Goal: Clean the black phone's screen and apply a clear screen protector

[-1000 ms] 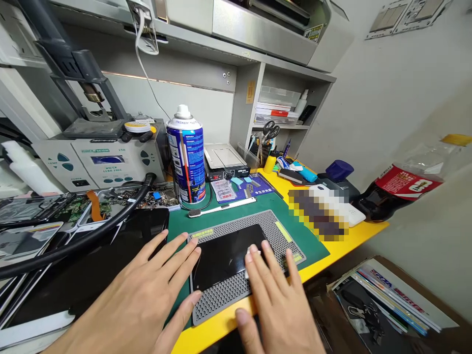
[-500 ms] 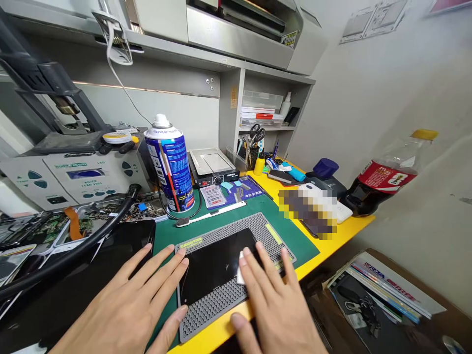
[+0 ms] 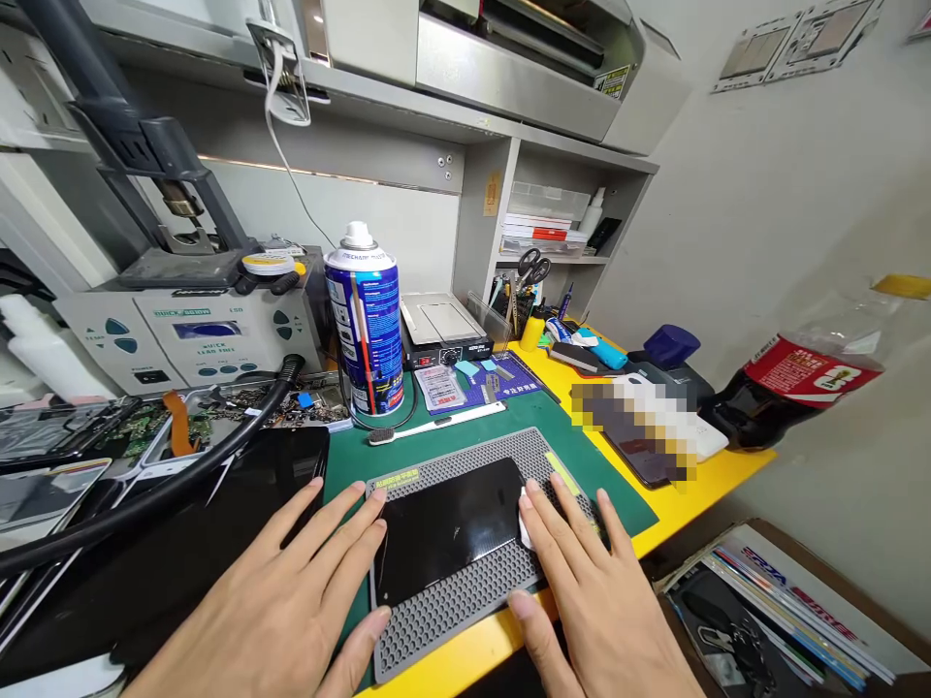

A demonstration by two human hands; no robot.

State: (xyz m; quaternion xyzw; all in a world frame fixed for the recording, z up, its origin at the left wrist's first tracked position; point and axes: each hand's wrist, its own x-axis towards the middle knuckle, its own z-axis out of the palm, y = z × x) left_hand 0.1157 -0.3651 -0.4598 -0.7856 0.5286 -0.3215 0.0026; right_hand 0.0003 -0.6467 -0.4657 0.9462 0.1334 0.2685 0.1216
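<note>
A black smartphone (image 3: 447, 543) lies flat, glossy side up, on a grey honeycomb-patterned mat (image 3: 436, 625). My left hand (image 3: 291, 582) is open, its fingers spread, with the fingertips resting at the phone's left end. At the opposite end, my right hand (image 3: 582, 572) lies nearly flat and presses a small white wipe (image 3: 525, 523) under its index and middle fingers against the phone's right edge. Most of the wipe is hidden by those fingers. Both thumbs stick out toward the near side of the mat.
A blue spray can (image 3: 368, 330) and a toothbrush-like brush (image 3: 436, 424) stand and lie behind the mat. On the left are a soldering station (image 3: 210, 334), a thick black hose (image 3: 240, 436) and circuit boards. Other phones (image 3: 647, 446) and a cola bottle (image 3: 807, 373) are at right.
My right hand has slid the wipe rightward across the phone to its right end. The left hand stays at the left end. The camera view has turned slightly left.
</note>
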